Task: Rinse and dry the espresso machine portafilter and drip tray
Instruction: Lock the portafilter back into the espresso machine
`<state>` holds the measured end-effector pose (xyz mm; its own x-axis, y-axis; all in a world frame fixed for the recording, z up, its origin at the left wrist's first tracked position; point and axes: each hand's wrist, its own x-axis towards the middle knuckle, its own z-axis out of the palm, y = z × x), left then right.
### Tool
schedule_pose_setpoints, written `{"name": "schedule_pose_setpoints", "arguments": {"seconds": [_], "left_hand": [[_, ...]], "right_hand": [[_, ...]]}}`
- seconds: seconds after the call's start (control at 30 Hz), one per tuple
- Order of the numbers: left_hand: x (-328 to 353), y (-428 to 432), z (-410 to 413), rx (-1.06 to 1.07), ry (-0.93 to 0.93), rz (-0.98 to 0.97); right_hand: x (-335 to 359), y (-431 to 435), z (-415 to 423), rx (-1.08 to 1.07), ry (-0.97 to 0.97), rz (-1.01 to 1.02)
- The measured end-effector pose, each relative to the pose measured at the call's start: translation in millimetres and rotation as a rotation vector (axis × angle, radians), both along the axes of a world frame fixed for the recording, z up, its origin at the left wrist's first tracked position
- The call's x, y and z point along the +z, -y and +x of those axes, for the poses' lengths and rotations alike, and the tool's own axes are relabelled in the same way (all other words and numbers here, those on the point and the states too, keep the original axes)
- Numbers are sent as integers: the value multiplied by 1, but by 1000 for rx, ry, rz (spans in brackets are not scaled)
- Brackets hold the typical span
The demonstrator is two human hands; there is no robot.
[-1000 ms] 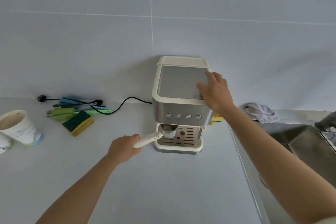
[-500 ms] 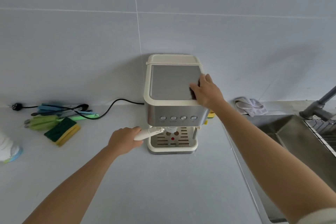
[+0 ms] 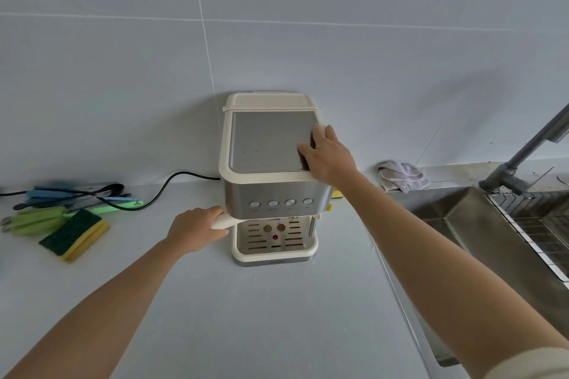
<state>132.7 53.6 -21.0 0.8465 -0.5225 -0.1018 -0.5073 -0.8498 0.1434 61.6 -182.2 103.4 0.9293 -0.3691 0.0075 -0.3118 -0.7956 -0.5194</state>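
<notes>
Your left hand (image 3: 197, 231) has its fingers (image 3: 215, 212) curled tight round the cream handle of the one portafilter (image 3: 223, 222), which juts out leftward from under the front of the single espresso machine (image 3: 271, 163); its metal head is hidden beneath the brushed-steel front, so you see the handle only. Your right hand (image 3: 329, 157) lies flat on the machine's top right rim, fingers fairly straight, holding nothing. The one drip tray (image 3: 274, 244) sits in the machine's base on the table (image 3: 261, 317); it is cream-rimmed, with a slotted metal grate, a red dot and two brown round marks. Four round buttons (image 3: 280, 202) line the front. One green-and-yellow sponge (image 3: 74, 234) lies well to the left; one crumpled cloth (image 3: 401, 175) lies beside the one sink (image 3: 480, 234).
</notes>
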Motion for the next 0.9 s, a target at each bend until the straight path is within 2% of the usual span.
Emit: {"name": "schedule_pose_setpoints", "arguments": {"seconds": [0.6, 0.9], "left_hand": [[-1, 5, -3, 43, -74, -114], [10, 7, -24, 93, 49, -69]], "right_hand": [[-1, 1, 2, -18, -2, -46], [-1, 1, 3, -12, -10, -65]]}}
